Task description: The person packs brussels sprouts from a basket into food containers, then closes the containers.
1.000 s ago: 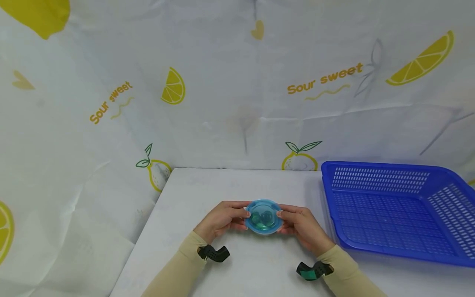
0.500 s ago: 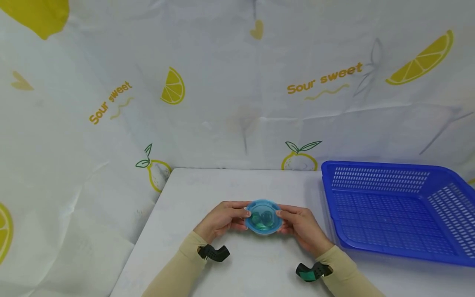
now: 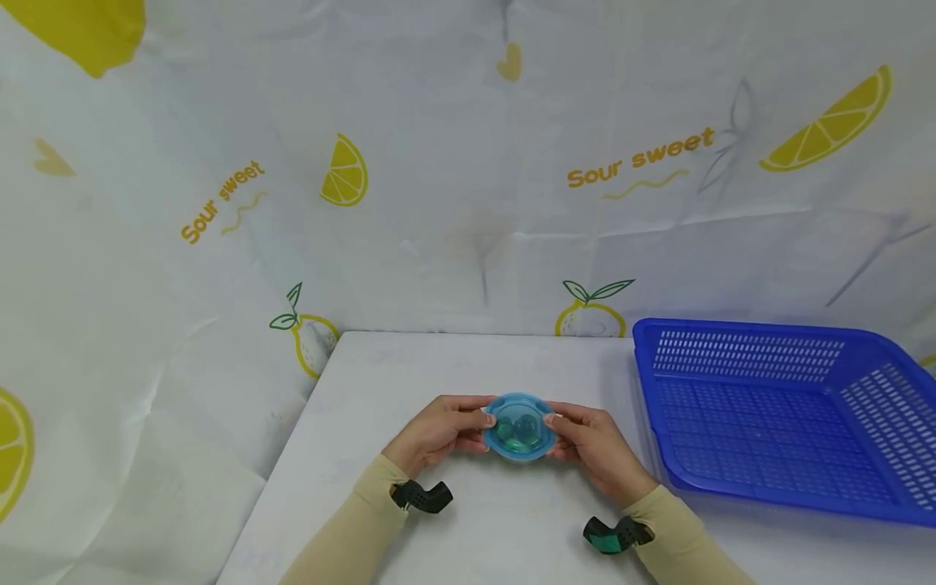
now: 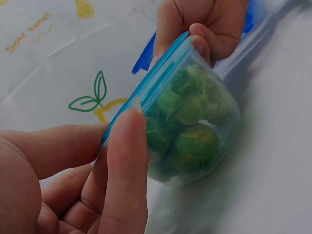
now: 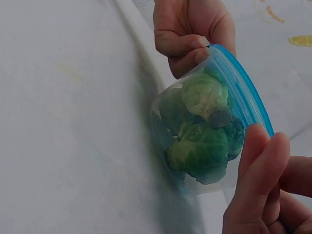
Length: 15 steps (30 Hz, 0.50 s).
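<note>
Between the two hands is a small clear food container with a translucent blue lid [image 3: 520,405]. Several Brussels sprouts [image 5: 200,148] show through its rounded clear wall in both wrist views. My left hand [image 3: 441,426] grips the lidded rim at its left side, thumb on one face and fingers behind. From the opposite side my right hand [image 3: 601,447] pinches the rim in the same manner. In the left wrist view the lid's blue edge [image 4: 156,73] runs aslant between the hands. Whether the container's underside touches the table cannot be told.
A large blue plastic basket [image 3: 775,483] with slotted walls stands at the right of the white table [image 3: 409,366]. Behind and to the left hangs a white sheet [image 3: 439,162] printed with lemons. Dark straps [image 3: 424,496] circle both wrists.
The head view has shifted very slightly. Both hands keep their hold on the lidded container, which stays in nearly the same place.
</note>
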{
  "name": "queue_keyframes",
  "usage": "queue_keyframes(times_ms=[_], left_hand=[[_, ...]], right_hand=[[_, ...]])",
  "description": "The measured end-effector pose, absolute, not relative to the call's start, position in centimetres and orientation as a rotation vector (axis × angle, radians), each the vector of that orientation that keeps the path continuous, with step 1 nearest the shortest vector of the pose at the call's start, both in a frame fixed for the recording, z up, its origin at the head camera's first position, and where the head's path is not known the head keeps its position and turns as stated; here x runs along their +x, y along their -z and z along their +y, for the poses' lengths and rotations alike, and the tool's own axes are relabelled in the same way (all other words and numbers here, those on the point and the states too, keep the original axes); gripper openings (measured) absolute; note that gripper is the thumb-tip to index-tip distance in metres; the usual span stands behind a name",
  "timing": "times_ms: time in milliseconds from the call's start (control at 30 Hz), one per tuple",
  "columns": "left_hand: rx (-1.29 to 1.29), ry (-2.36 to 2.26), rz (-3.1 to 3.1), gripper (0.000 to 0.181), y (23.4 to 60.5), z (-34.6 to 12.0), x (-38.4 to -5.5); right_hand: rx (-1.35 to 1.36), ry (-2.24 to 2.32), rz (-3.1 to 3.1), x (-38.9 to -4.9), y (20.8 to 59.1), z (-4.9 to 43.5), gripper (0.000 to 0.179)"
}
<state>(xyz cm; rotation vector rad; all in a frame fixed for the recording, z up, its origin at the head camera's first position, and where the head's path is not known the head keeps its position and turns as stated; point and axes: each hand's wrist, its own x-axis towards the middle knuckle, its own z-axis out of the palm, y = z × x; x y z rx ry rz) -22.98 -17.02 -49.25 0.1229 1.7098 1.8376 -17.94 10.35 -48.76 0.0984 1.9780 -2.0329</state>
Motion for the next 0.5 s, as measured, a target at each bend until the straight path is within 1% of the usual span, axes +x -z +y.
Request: queue_keyframes(times_ms=[133, 267, 367, 500], left_hand=[[0.154, -1.821, 1.710, 0.052, 49.3, -17.0, -23.2], [0.186, -1.745, 1.764, 0.051, 48.7, -17.4, -23.3], [0.221, -1.651, 1.920, 0.056, 47.9, -18.2, -23.0], [0.279, -1.442, 2.392, 0.067, 46.5, -20.1, -21.9]], right_hand=[[0.119, 1.951, 2.096, -18.0, 48.3, 10.1, 0.048], [0.095, 1.725, 2.380, -17.4, 47.1, 9.7, 0.055], [-0.012, 1.512, 2.662, -16.2, 44.9, 9.8, 0.062], [-0.265, 1.260, 2.967, -14.0, 41.1, 11.2, 0.061]])
